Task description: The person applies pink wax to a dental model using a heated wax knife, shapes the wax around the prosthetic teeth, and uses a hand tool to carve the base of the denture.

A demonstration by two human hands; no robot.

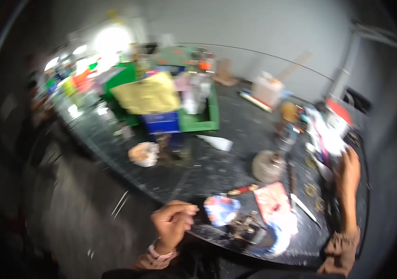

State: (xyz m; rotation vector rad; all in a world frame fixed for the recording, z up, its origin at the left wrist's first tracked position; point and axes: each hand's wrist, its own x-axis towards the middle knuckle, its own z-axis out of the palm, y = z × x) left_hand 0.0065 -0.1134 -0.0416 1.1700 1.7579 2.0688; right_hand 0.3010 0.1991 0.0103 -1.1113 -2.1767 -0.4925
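Note:
My left hand [174, 224] is held at the front edge of the dark table, its thumb and fingers curled together in a pinch. Whatever lies between them, if anything, is too small to make out. Close to it on the table is a crumpled blue, white and orange packet [221, 210]. Beside that sits a small dark metal device [247, 228]. On the right, my right hand [348, 173] reaches forward with its fingers stretched out, next to a white crumpled plastic bag [332, 139]. Motion blurs its fingertips.
A green crate [213, 111] with yellow and blue packets stands at the back left. A round glass jar [268, 166], a pink-red sheet [272, 202], tweezers [306, 210] and a red-and-white tub [337, 116] are on the right. A bright lamp [113, 39] glares behind.

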